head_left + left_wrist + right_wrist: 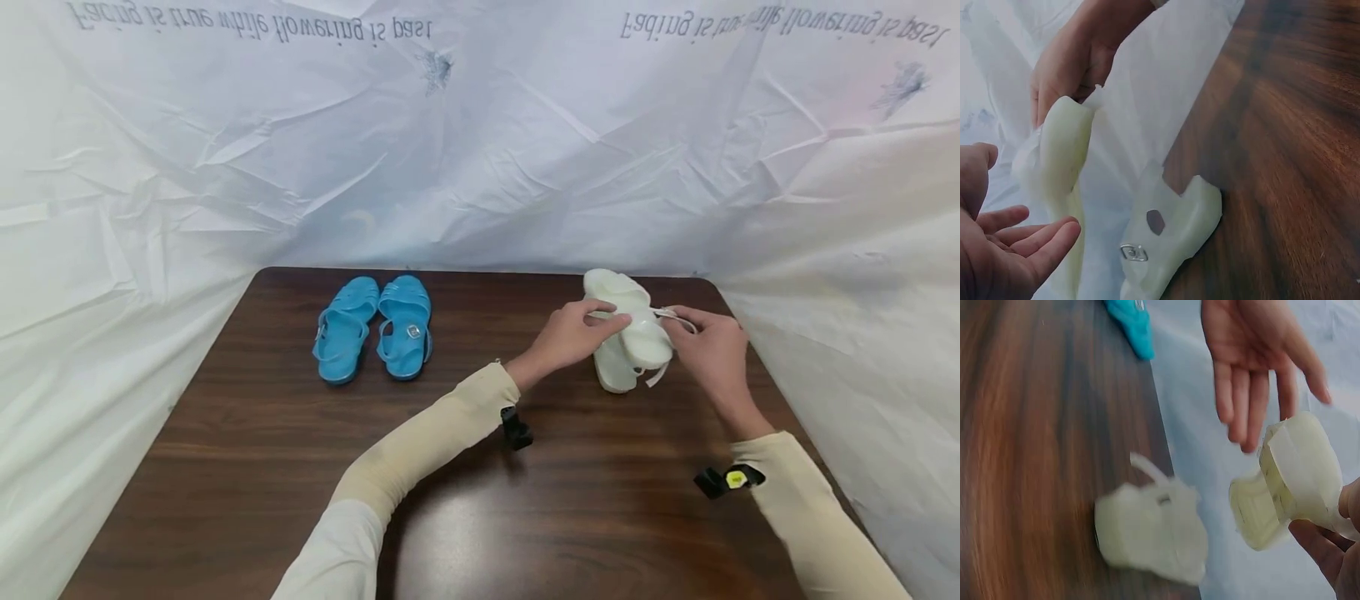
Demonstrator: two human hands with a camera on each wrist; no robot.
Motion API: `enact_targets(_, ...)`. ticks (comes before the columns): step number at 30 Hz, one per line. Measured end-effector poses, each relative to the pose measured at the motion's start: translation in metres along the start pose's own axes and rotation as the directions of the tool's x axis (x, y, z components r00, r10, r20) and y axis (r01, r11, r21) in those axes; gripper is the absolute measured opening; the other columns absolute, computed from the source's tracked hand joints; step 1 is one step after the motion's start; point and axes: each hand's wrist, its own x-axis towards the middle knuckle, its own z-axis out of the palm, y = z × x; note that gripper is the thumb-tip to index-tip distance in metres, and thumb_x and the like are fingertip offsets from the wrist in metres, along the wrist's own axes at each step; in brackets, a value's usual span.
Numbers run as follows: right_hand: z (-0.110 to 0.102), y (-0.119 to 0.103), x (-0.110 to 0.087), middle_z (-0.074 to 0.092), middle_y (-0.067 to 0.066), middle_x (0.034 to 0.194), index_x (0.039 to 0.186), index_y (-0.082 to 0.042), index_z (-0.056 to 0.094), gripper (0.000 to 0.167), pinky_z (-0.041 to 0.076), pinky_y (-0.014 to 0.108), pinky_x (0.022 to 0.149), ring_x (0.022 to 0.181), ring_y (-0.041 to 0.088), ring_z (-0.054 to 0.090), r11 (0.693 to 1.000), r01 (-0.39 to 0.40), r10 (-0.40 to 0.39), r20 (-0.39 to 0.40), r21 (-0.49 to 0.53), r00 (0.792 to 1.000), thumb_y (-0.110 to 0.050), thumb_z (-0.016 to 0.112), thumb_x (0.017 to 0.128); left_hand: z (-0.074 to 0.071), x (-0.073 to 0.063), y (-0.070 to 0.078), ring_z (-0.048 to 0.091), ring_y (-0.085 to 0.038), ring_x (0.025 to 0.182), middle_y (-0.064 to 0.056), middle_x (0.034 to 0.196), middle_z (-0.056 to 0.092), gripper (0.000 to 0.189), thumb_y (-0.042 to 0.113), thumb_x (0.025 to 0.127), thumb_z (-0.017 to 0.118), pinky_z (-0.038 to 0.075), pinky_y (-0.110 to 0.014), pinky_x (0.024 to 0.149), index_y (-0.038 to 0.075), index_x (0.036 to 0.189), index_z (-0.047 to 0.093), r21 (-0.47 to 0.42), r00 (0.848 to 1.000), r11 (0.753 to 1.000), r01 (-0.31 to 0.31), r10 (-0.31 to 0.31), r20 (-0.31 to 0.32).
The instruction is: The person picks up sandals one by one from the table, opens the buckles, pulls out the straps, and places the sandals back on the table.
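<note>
Near the table's far right corner my right hand [708,346] pinches the strap of a white sandal [647,340]. In the right wrist view this sandal [1304,469] hangs above the tabletop, tilted. Its mate, another white sandal [615,371], lies on the table just below and is partly covered in the head view. The left wrist view shows a metal buckle [1134,252] on that lower sandal. My left hand [573,333] is beside the raised sandal, its fingers extended and slightly bent, gripping nothing. Whether its fingertips touch the sandal, I cannot tell.
A pair of blue sandals, one left [341,333] and one right [406,327], stands side by side on the far left of the dark wooden table [480,467]. White printed sheeting [480,167] hangs behind the table and along both sides.
</note>
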Motion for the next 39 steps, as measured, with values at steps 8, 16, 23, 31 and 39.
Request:
enact_targets(8, 0.029, -0.023, -0.014, 0.077, 0.018, 0.093, 0.117, -0.003, 0.077, 0.030, 0.041, 0.017, 0.050, 0.050, 0.002, 0.054, 0.998, 0.068, -0.069, 0.074, 0.014, 0.995, -0.024, 0.068, 0.098, -0.024, -0.015, -0.004, 0.068, -0.006, 0.083, 0.007, 0.095, 0.074, 0.051, 0.064, 0.097, 0.058, 0.054, -0.028, 0.071, 0.022, 0.119, 0.075, 0.144, 0.998, 0.988, 0.059, -0.060, 0.004)
enact_targets(16, 0.065, -0.041, -0.029, 0.078, 0.012, 0.093, 0.111, -0.006, 0.080, 0.022, 0.048, 0.024, 0.060, 0.070, 0.021, 0.069, 0.992, 0.125, -0.127, 0.097, 0.032, 0.987, -0.019, 0.069, 0.097, -0.044, -0.036, -0.020, 0.069, -0.011, 0.086, -0.003, 0.107, 0.076, 0.048, 0.054, 0.098, 0.063, 0.055, -0.029, 0.074, 0.013, 0.120, 0.076, 0.237, 0.994, 0.966, 0.105, -0.097, -0.046)
enact_targets(23, 0.085, -0.058, -0.039, 0.078, 0.010, 0.085, 0.112, -0.008, 0.080, 0.022, 0.044, 0.028, 0.050, 0.051, 0.014, 0.055, 0.983, 0.164, -0.175, 0.157, 0.081, 0.972, -0.020, 0.071, 0.096, -0.060, -0.062, -0.035, 0.069, -0.013, 0.091, -0.001, 0.110, 0.074, 0.034, 0.043, 0.096, 0.069, 0.056, -0.030, 0.075, 0.015, 0.116, 0.076, 0.141, 0.984, 0.979, 0.148, -0.132, -0.119)
enact_targets(31, 0.092, -0.078, -0.052, 0.077, 0.009, 0.089, 0.117, -0.005, 0.077, 0.031, 0.047, 0.027, 0.056, 0.060, 0.013, 0.057, 0.979, 0.126, -0.170, 0.292, 0.163, 0.941, -0.026, 0.076, 0.094, -0.076, -0.094, -0.041, 0.070, -0.015, 0.109, -0.004, 0.119, 0.074, 0.038, 0.037, 0.093, 0.074, 0.059, -0.032, 0.083, 0.011, 0.121, 0.073, 0.044, 0.975, 0.983, 0.177, -0.169, -0.143)
enact_targets(39, 0.095, -0.092, -0.074, 0.077, 0.007, 0.107, 0.121, -0.006, 0.076, 0.034, 0.054, 0.025, 0.063, 0.076, 0.009, 0.068, 0.968, 0.066, -0.169, 0.435, 0.241, 0.884, -0.028, 0.075, 0.095, -0.085, -0.132, -0.048, 0.070, -0.016, 0.111, -0.007, 0.120, 0.073, 0.038, 0.031, 0.092, 0.076, 0.059, -0.034, 0.088, 0.007, 0.122, 0.071, -0.019, 0.970, 0.976, 0.216, -0.216, -0.108)
